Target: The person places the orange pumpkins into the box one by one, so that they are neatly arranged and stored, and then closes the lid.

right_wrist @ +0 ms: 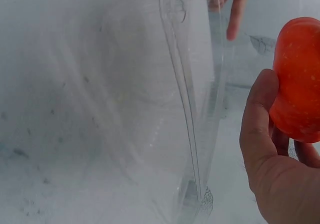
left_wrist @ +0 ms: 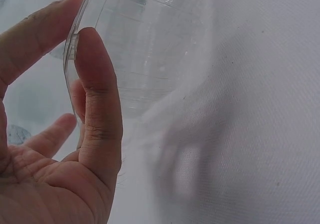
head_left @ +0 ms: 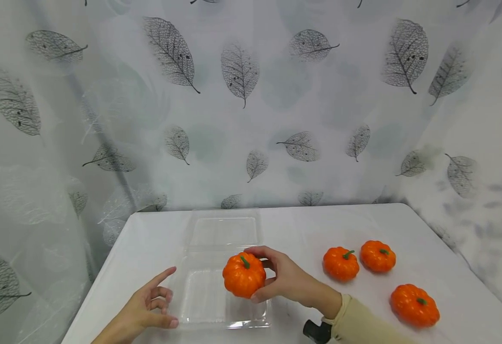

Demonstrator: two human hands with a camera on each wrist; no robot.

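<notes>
My right hand (head_left: 291, 279) holds an orange toy pumpkin (head_left: 243, 277) with a green stem, thumb and fingers on its side. The pumpkin is above the right part of a clear plastic box (head_left: 201, 296), whose lid (head_left: 223, 231) lies folded back behind it. In the right wrist view the pumpkin (right_wrist: 300, 78) is cut off by the frame edge. My left hand (head_left: 143, 308) is at the box's left edge, index finger extended and thumb well apart from it. In the left wrist view its thumb (left_wrist: 100, 93) lies at the transparent rim (left_wrist: 72, 48); firm contact is hard to judge.
To the right on the white table (head_left: 302, 229) lie three more pumpkins: one nearer the box (head_left: 340, 263), one behind it (head_left: 377, 256), and one closer to the front (head_left: 414, 306). A leaf-patterned curtain (head_left: 277, 105) hangs behind the table.
</notes>
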